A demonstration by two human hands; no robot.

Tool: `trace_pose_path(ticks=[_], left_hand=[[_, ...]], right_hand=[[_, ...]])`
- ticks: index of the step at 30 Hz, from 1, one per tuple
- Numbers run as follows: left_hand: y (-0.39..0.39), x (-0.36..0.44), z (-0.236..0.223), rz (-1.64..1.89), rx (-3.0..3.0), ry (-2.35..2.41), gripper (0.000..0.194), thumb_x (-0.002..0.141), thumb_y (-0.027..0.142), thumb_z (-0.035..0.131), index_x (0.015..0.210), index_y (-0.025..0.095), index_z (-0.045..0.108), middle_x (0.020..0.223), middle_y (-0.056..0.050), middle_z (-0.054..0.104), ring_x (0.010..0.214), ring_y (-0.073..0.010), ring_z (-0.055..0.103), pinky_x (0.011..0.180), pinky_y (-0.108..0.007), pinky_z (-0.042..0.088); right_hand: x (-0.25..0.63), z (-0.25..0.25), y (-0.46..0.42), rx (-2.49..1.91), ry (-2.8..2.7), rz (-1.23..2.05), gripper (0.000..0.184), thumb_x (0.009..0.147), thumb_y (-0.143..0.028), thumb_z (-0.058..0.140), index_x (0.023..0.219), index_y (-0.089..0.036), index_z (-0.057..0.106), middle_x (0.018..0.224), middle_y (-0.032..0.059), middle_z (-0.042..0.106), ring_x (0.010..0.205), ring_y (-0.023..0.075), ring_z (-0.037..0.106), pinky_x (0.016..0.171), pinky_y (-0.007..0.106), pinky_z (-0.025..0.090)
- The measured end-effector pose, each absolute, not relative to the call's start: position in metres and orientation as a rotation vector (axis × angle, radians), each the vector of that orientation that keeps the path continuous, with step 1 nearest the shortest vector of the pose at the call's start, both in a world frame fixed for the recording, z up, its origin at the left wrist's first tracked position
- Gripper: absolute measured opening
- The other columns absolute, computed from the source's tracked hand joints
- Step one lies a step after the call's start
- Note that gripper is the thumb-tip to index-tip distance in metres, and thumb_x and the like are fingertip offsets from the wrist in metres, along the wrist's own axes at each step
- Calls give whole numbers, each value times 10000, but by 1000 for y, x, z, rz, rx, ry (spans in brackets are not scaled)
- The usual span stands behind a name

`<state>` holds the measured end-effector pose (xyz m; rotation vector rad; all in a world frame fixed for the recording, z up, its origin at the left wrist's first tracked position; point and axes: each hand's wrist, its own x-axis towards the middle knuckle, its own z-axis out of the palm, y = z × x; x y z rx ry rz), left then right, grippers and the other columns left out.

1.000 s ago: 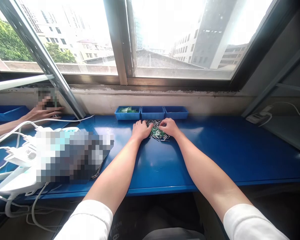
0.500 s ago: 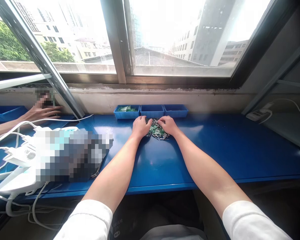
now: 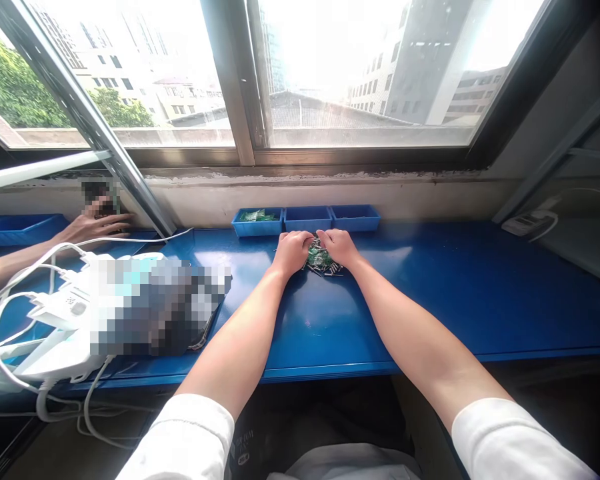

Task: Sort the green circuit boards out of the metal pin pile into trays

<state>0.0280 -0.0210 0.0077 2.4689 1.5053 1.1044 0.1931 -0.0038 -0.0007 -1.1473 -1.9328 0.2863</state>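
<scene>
Sorting through a heap of tiny metal and green bits, both hands in

So the left hand point(image 3: 293, 252) and right hand point(image 3: 341, 247) are half-curled at the sides of a mixed pile point(image 3: 321, 259), thumbs toward each other, fingertips nearly meeting. Can't tell if either one's pinching a piece.

Pile's toward the table's far edge, just in front of the bins. My guess: each bit is light, metal ones stiff and slick, so pinch them mid-length; green ones look thin, so I'd go gently by the edges.

Both arms reach straight out over the table's near edge, converging, backs of the hands up.

Along the far edge: left bin point(image 3: 258, 229) with green pieces, then middle bin point(image 3: 308, 225) and right bin point(image 3: 356, 225). White power strip point(image 3: 55, 363) by the near left corner, and a co-worker's hand point(image 3: 96, 219) beyond it.
</scene>
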Motion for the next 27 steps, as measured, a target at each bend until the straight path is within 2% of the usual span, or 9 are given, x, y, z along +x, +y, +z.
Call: trace_pose_path(ticks=[3, 7, 10, 16, 22, 27], left_hand=[[-22, 28, 8, 1101, 2448, 1541, 252, 881, 193, 438, 921, 221, 685, 943, -46, 707, 918, -209, 618, 925, -350, 390], [-22, 27, 9, 1092, 2406, 1602, 259, 883, 203, 427, 893, 217, 686, 913, -41, 708, 900, -200, 619, 898, -337, 399], [-20, 26, 9, 1101, 2395, 1593, 259, 882, 213, 428, 893, 220, 687, 912, -33, 707, 896, -191, 620, 876, -316, 411], [-17, 25, 5, 1063, 2408, 1585, 261, 888, 233, 434, 904, 224, 694, 937, -34, 707, 923, -193, 619, 876, -306, 421], [-17, 26, 7, 1065, 2394, 1646, 264, 894, 298, 445, 1011, 226, 670, 1039, -42, 686, 1025, -210, 592, 934, -331, 404], [-11, 13, 9, 1103, 2151, 1952, 317, 864, 333, 463, 1080, 182, 640, 1126, -93, 647, 1098, -245, 562, 961, -353, 405]], right_hand=[[192, 0, -6, -1139, -1855, 398, 474, 927, -489, 420, 604, -188, 595, 643, 20, 631, 646, 163, 567, 641, 270, 401], [191, 4, -10, -1014, -1674, 684, 326, 811, -494, 583, 779, -180, 661, 700, 19, 669, 679, 183, 613, 631, 267, 453], [192, 6, -11, -893, -1589, 836, 304, 751, -477, 653, 765, -175, 682, 724, 27, 683, 725, 204, 635, 677, 282, 478], [195, 7, -10, -828, -1521, 934, 289, 720, -459, 685, 752, -173, 718, 731, 32, 695, 766, 219, 642, 712, 297, 484], [196, 4, -6, -867, -1545, 816, 274, 764, -433, 645, 778, -169, 718, 767, 38, 696, 783, 219, 639, 730, 306, 489], [203, 3, 2, -1165, -1612, 337, 276, 793, -353, 611, 1002, -198, 701, 975, 43, 680, 989, 235, 569, 908, 361, 436]])
